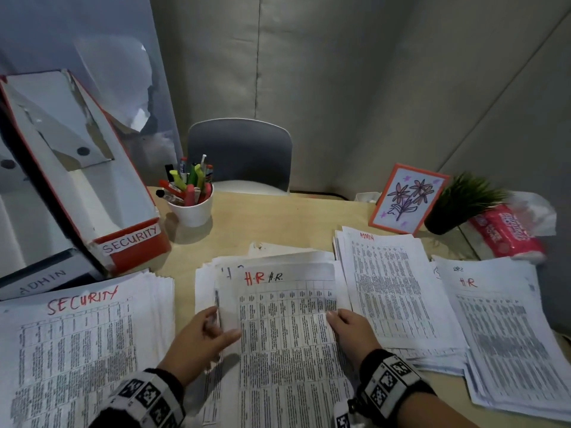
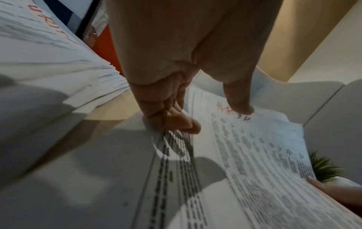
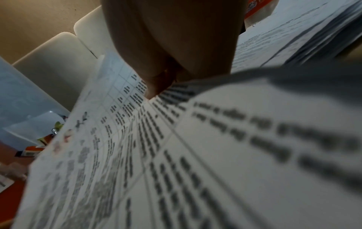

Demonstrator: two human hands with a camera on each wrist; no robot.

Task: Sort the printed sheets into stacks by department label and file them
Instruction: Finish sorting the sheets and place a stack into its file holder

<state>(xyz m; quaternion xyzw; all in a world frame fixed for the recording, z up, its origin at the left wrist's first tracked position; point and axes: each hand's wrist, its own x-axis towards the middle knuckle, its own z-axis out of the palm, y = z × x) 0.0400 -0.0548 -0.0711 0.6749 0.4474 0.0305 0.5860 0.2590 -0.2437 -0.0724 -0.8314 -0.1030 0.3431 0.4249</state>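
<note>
Two hands worked one sheet at the centre of the desk (image 1: 278,223), seen from the head camera. The left hand (image 1: 202,338) pinched the left edge of the top H.R sheet (image 1: 287,329), thumb on the printed face and fingers (image 2: 182,120) curled beneath, as the left wrist view confirmed; the right hand (image 1: 352,327) held the right edge, thumb on top, its fingers hidden below the paper. The sheet lay on the unsorted middle pile (image 1: 265,261), its head toward 12 o'clock and bearing "H.R" in red and again in black. Sorted stacks surrounded it: the SECURITY stack (image 1: 80,344) at 9 o'clock, the ADMIN stack (image 1: 392,288) at 2 o'clock, and the H.R stack (image 1: 506,335) at 3 o'clock, partly overlapping the ADMIN stack. At 10 o'clock stood the red SECURITY file box (image 1: 92,186), with a dark ADMIN folder (image 1: 46,279) just beside it. A cup of markers (image 1: 191,199), a framed flower drawing (image 1: 408,199), a potted plant (image 1: 457,205) and a tissue pack (image 1: 506,236) lined the far edge. The step in hand was judged to be sorting, with filing not yet begun, since the visible box held no printed sheets. The next move would call for lifting this single sheet free of those beneath and carrying it across the ADMIN stack to 3 o'clock, squared on the H.R stack; care would be needed that no second sheet clung to it.
</note>
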